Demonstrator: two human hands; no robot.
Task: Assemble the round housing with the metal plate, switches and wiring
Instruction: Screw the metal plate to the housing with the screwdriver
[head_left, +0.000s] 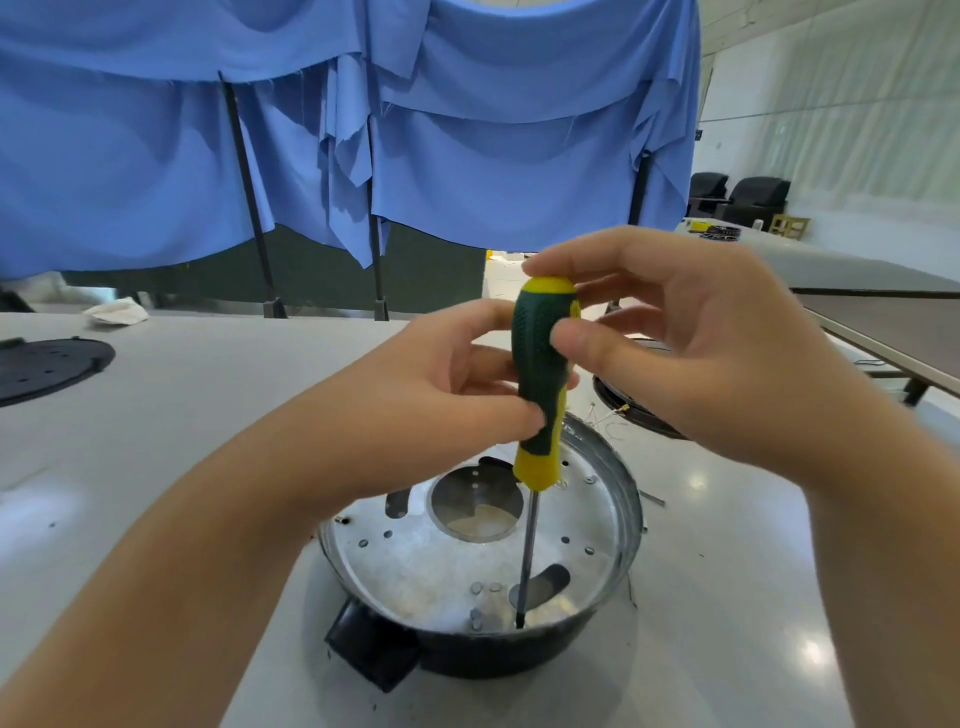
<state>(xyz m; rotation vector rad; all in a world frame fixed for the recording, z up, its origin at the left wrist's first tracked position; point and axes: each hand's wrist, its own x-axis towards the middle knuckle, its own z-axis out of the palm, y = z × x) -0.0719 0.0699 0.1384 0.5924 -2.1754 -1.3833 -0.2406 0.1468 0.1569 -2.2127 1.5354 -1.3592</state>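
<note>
A round black housing stands on the table in front of me, with a black box on its left side. Inside it lies a shiny metal plate with a large round hole, slots and small screw holes. A green and yellow screwdriver stands upright over the plate, its tip down at the plate's near edge. My left hand grips the handle from the left. My right hand pinches the handle's top from the right with thumb and fingers.
A flat black round cover lies at the far left of the table. Another dark round part with thin wires sits behind my right hand. A crumpled white cloth lies at the back left. Blue fabric hangs behind the table.
</note>
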